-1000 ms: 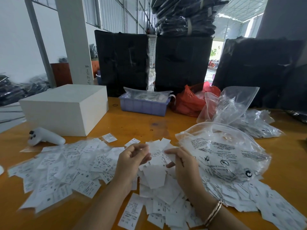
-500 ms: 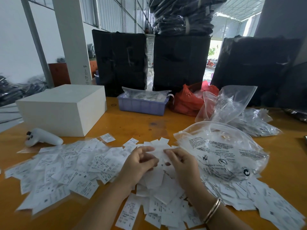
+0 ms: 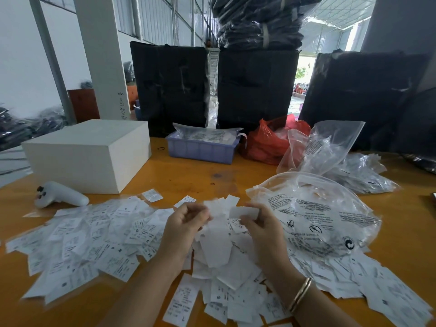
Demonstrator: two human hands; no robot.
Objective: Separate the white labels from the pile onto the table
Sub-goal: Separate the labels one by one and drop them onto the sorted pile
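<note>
Left of the grip, on the orange tabletop (image 3: 193,175), spread white labels (image 3: 77,241) lie flat, with a white controller (image 3: 59,194) and a white box (image 3: 87,154) beyond them. At the centre, the left hand (image 3: 186,223) pinches blurred white labels, fingers curled; the right hand (image 3: 259,223) pinches a blank label (image 3: 244,211) just beside it. Under both hands lies the pile (image 3: 224,267). Right of the grip sits a printed clear bag (image 3: 316,215), resting on more labels.
</note>
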